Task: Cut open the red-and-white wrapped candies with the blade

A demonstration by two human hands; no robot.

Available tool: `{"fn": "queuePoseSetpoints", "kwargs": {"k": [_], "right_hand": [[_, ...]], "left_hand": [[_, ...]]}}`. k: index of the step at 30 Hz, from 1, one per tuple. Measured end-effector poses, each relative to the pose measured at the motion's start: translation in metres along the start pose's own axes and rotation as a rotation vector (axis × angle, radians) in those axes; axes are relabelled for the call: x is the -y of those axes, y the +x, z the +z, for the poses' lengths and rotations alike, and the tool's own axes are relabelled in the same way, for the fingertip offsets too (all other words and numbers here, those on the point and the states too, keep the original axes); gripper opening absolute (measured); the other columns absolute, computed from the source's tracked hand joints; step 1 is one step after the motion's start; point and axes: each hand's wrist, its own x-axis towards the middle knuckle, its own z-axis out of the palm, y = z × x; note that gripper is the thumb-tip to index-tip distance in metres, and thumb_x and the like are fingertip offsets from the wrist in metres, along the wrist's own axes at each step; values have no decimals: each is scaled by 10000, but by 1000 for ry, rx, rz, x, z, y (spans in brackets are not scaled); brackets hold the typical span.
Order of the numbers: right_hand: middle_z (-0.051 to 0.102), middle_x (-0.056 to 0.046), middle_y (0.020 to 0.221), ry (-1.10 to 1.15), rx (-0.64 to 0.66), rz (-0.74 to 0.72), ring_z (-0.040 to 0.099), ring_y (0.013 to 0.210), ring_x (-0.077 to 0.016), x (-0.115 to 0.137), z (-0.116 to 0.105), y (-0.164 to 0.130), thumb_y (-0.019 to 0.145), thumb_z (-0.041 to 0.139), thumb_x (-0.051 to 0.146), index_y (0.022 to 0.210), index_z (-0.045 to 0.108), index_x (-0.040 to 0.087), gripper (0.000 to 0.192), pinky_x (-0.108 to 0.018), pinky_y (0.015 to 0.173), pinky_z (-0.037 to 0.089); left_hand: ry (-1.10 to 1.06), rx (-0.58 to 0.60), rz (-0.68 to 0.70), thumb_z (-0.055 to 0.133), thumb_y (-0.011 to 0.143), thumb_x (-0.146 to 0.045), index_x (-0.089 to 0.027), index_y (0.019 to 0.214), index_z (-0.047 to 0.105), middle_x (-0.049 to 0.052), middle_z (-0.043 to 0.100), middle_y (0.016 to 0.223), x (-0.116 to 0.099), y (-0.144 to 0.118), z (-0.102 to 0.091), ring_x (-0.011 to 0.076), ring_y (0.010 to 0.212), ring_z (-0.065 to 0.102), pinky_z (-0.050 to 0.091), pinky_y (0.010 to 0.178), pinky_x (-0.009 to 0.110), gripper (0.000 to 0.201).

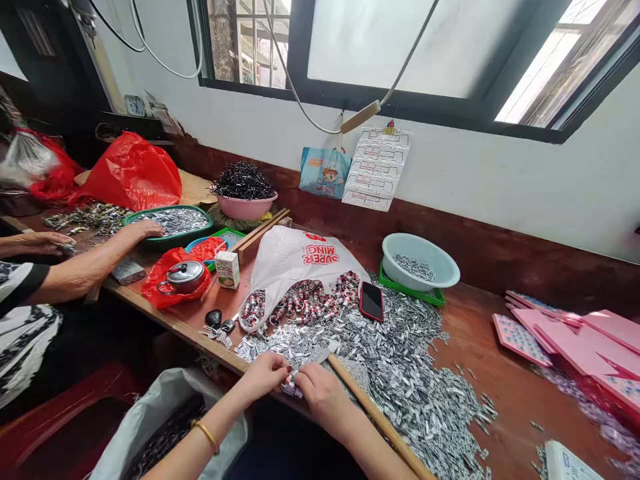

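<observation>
My left hand (266, 373), a gold bangle on its wrist, is pinched closed at the table's front edge. Close beside it, my right hand (323, 395) is closed too, fingertips bent inward. Between them shows a small silver-and-red metal piece (290, 385), partly hidden by the fingers. A hammer (377, 413) with a wooden handle lies against my right forearm, its head on a large heap of small silver metal parts (420, 373). Behind my hands, red-and-silver pieces (310, 300) spill from a white plastic bag (280, 260).
At left, another person's hand (143, 230) reaches to a green basin (195, 233). A red-cased phone (371, 301) lies by the heap, a pale blue bowl (430, 257) behind it. Keys (220, 327) and a lidded pot (185, 275) are left. An open sack (170, 393) stands below the edge.
</observation>
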Motion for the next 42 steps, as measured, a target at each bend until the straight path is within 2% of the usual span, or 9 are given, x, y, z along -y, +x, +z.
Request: {"fn": "queuePoseSetpoints", "kwargs": {"k": [12, 21, 24, 26, 29, 31, 33, 37, 42], "right_hand": [[611, -70, 837, 16, 105, -70, 528, 759, -185, -4, -9, -1, 921, 434, 104, 917, 571, 148, 144, -279, 648, 428], [608, -53, 838, -17, 226, 83, 518, 779, -215, 7, -11, 5, 764, 542, 15, 842, 588, 178, 187, -327, 661, 445], [599, -84, 1071, -7, 171, 203, 527, 937, -252, 4, -23, -12, 739, 549, 18, 1063, 572, 205, 374, -372, 767, 456], [546, -119, 1191, -45, 93, 378, 511, 1030, -287, -3, -33, -36, 761, 559, 70, 1202, 503, 207, 465, -420, 835, 447], [554, -130, 1130, -63, 122, 651, 560, 962, -290, -15, -46, -78, 774, 564, 138, 1194, 502, 194, 428, -413, 796, 479], [558, -116, 1090, 18, 196, 731, 601, 882, -242, -17, -53, -93, 806, 483, 113, 1183, 508, 188, 385, -346, 746, 500], [565, -110, 1063, 100, 208, 741, 624, 820, -203, -14, -61, -95, 855, 386, 112, 1180, 520, 185, 359, -294, 712, 505], [634, -86, 1023, 242, 167, 664, 642, 839, -189, 2, -81, -75, 946, 304, 244, 1259, 511, 240, 375, -253, 725, 496], [714, -52, 865, 328, 307, 572, 662, 735, -185, 14, -91, -64, 958, 335, 383, 1274, 539, 271, 392, -220, 655, 475]], "left_hand": [[43, 8, 28, 582, 607, -391, -165, 586, 555, -34, 533, 515, -1, -1, -1, 134, 470, 505, 440, 489, 262, 228], [117, 29, 85, 565, 638, -405, -149, 659, 573, -17, 565, 566, -4, -5, -1, 136, 523, 515, 445, 529, 252, 257], [206, -7, 102, 549, 643, -373, -145, 651, 588, -12, 568, 550, -4, -7, -2, 140, 517, 510, 391, 512, 238, 231], [279, -45, 119, 551, 636, -337, -146, 634, 602, -10, 576, 551, -4, -9, -3, 147, 542, 512, 353, 521, 234, 197], [368, -77, 136, 540, 640, -304, -156, 619, 613, -18, 576, 546, -6, -10, -3, 151, 576, 512, 326, 541, 231, 166], [409, -73, 139, 526, 645, -290, -163, 617, 610, -26, 566, 534, -8, -10, -3, 148, 574, 508, 320, 543, 228, 155], [439, -66, 142, 518, 649, -289, -166, 616, 603, -29, 560, 531, -10, -10, -2, 145, 565, 504, 318, 542, 227, 152], [468, -60, 145, 509, 660, -294, -169, 612, 590, -29, 553, 528, -10, -8, -2, 142, 553, 504, 322, 538, 224, 157], [459, -69, 139, 509, 655, -284, -164, 616, 592, -27, 558, 523, -6, -8, -1, 142, 546, 513, 320, 524, 220, 151]]}}
